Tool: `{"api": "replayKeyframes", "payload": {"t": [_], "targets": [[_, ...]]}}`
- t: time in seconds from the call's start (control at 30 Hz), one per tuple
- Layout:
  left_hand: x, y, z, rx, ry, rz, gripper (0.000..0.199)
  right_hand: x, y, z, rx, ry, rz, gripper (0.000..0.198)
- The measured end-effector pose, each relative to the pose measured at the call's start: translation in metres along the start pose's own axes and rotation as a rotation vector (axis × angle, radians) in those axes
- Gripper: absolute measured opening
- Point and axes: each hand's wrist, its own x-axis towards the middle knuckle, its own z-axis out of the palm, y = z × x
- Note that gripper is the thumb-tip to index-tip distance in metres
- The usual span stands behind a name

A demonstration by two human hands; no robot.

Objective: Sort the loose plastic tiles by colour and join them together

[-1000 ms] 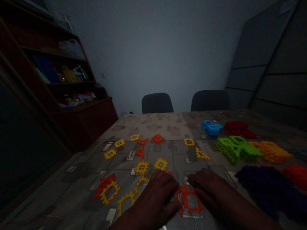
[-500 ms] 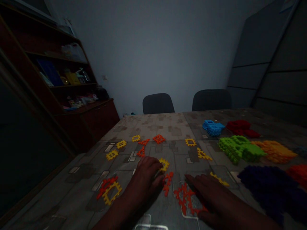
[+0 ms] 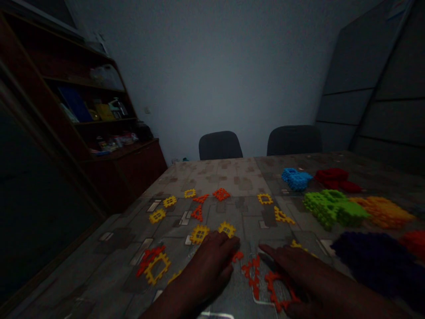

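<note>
My left hand is palm down near the front of the table, its fingers bent over an orange interlocking piece that is mostly hidden. Just beyond its fingertips lie two yellow window-like pieces. My right hand grips the edge of an orange square frame between thumb and fingers, with the index finger stretched forward. Between the hands an orange triangular piece lies flat, apart from the frame. A yellow piece is partly covered by my right hand.
Yellow frames and orange pieces are scattered further back. A yellow frame overlaps a red-orange piece at left. Stacks in green, blue, red, yellow-orange and dark purple stand at right. Two chairs are behind.
My left hand has come nearer and right, uncovering a yellow window piece and covering most of an orange piece. The orange square frame has shifted away from the triangular piece beneath my right hand.
</note>
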Motion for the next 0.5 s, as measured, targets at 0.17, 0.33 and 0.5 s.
{"api": "replayKeyframes", "payload": {"t": [0.17, 0.33, 0.5], "targets": [[0.001, 0.004, -0.003, 0.015, 0.001, 0.062, 0.05, 0.001, 0.006, 0.006, -0.012, -0.044, -0.03, 0.091], [0.001, 0.004, -0.004, 0.014, -0.015, 0.115, 0.042, 0.006, 0.016, 0.014, -0.059, 0.015, -0.101, 0.094], [0.0, 0.001, -0.006, -0.007, 0.019, 0.181, 0.037, 0.008, 0.023, 0.018, -0.094, 0.07, -0.147, 0.083]]}}
